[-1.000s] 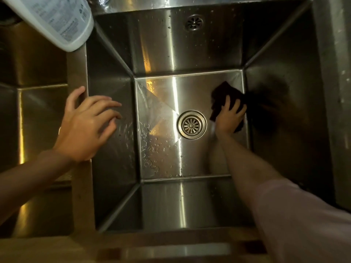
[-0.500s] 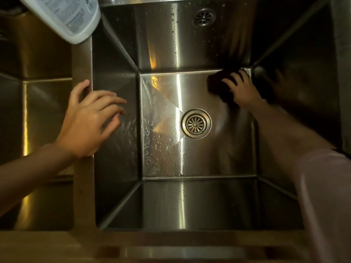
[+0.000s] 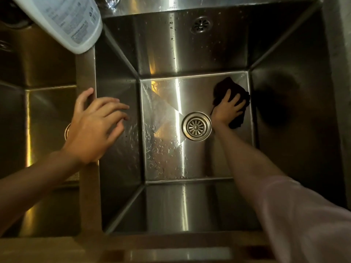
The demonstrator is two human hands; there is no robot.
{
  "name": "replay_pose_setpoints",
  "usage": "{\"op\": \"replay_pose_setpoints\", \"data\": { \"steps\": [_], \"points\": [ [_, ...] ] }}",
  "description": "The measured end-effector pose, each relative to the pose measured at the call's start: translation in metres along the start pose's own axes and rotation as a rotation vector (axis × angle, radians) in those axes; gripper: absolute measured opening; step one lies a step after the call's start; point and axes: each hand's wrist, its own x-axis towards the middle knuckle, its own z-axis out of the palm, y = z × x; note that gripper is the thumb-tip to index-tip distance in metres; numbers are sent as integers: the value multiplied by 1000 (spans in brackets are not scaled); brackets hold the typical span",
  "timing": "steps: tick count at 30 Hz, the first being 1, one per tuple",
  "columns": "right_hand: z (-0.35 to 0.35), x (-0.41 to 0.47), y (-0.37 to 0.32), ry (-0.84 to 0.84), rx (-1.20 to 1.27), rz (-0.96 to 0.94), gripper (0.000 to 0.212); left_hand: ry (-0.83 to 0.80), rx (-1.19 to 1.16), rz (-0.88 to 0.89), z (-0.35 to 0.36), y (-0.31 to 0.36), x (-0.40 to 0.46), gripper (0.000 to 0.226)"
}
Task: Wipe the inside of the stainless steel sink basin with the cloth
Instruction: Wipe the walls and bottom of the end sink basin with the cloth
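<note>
Right hand (image 3: pixel 227 109) is spread flat, pressing the dark cloth (image 3: pixel 232 92) onto the sink basin (image 3: pixel 171 164) floor, right of centre frame beside the drain (image 3: pixel 196 126). Left hand (image 3: pixel 95 126) rests loosely curled on the divider, holding nothing. Cloth looks soft and floppy, so a flat palm should steer it fine on that slick wet steel.

The stainless steel sink basin (image 3: pixel 190 54) fills the middle of the frame, its wet floor carrying the round drain strainer (image 3: pixel 196 126) at centre and the dark cloth (image 3: pixel 232 92) at the floor's upper right corner, with a white bottle (image 3: pixel 64 21) over the divider ledge (image 3: pixel 86 76) at upper left
</note>
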Motion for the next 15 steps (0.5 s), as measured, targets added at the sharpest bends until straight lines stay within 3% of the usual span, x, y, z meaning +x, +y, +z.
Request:
{"op": "replay_pose_setpoints", "data": {
  "steps": [4, 15],
  "points": [
    [0, 6, -38, -34, -13, -47, 57, -3, -4, -4, -1, 2, 1, 35],
    [23, -68, -141, -174, -93, -488, 49, 13, -34, -26, -5, 4, 2, 34]
  ]
}}
